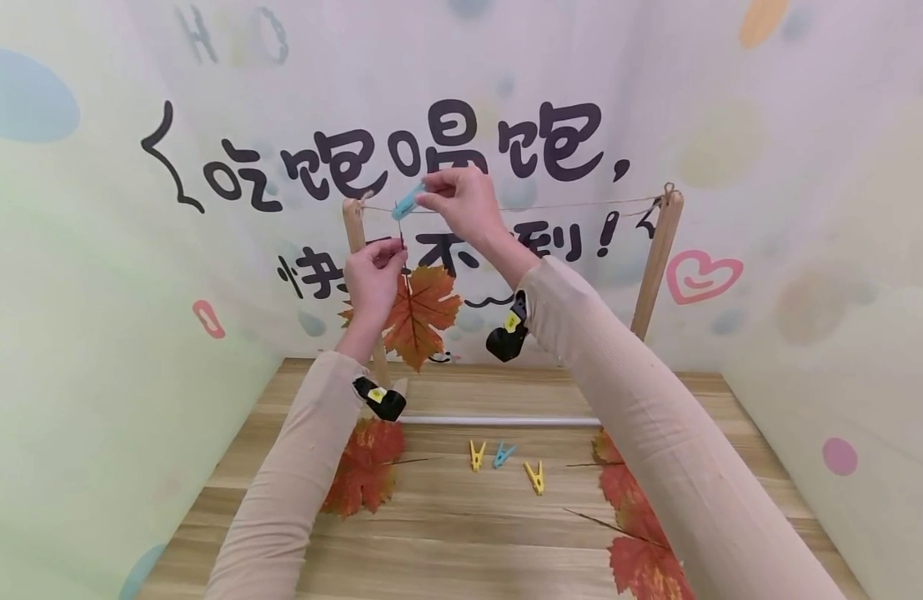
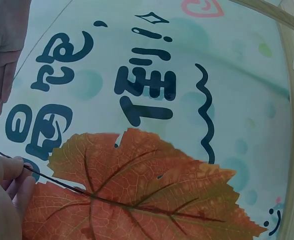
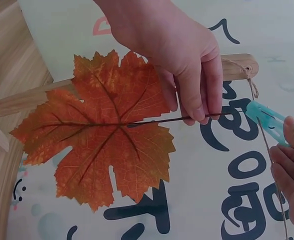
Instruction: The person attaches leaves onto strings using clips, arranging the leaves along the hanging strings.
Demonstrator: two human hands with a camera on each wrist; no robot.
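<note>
My left hand (image 1: 375, 275) pinches the thin dark stem of an orange-red maple leaf (image 1: 422, 312), which hangs below the fingers. Just above it, my right hand (image 1: 463, 200) holds a light blue clothespin (image 1: 407, 202) between thumb and fingers. In the right wrist view the tip of the clothespin (image 3: 259, 112) sits at the twine (image 3: 268, 150), with the top end of the leaf's stem (image 3: 229, 114) right at its jaws. The left wrist view shows the leaf (image 2: 137, 185) broadside, its stem running back to the fingers of the left hand (image 2: 4, 185).
The twine (image 1: 581, 204) spans two wooden posts (image 1: 659, 258) joined low down by a white rod (image 1: 499, 421). On the wooden table (image 1: 461, 550) lie yellow clothespins (image 1: 477, 455), a blue clothespin (image 1: 503, 453), and more leaves at left (image 1: 365, 467) and right (image 1: 644, 562).
</note>
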